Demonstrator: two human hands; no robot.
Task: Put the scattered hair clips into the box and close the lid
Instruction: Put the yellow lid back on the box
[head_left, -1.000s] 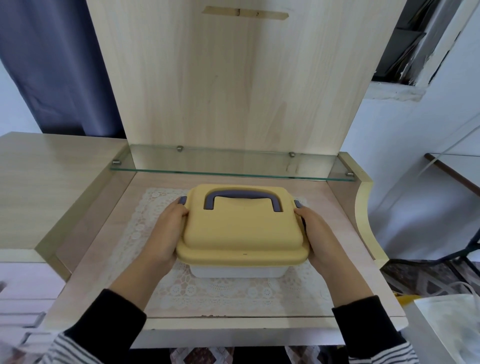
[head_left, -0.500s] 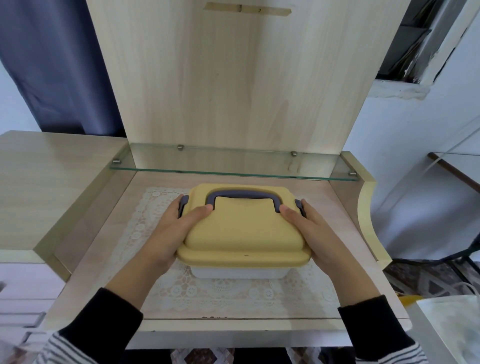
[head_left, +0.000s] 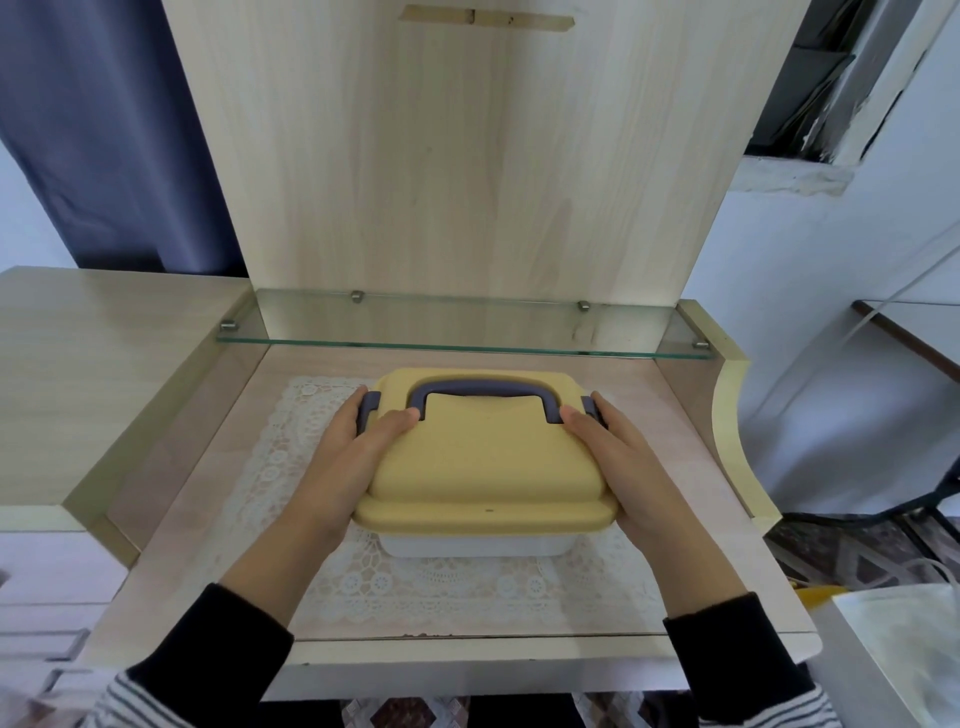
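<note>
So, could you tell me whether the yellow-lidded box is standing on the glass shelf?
No, the box stands on the lace mat, in front of and below the glass shelf.

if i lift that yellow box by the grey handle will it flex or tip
Probably stiff: the yellow lid and white base look like moulded plastic. The grey handle spans the lid's width, so it should hang fairly level. Pushed, it might drag the lace mat along.
</note>
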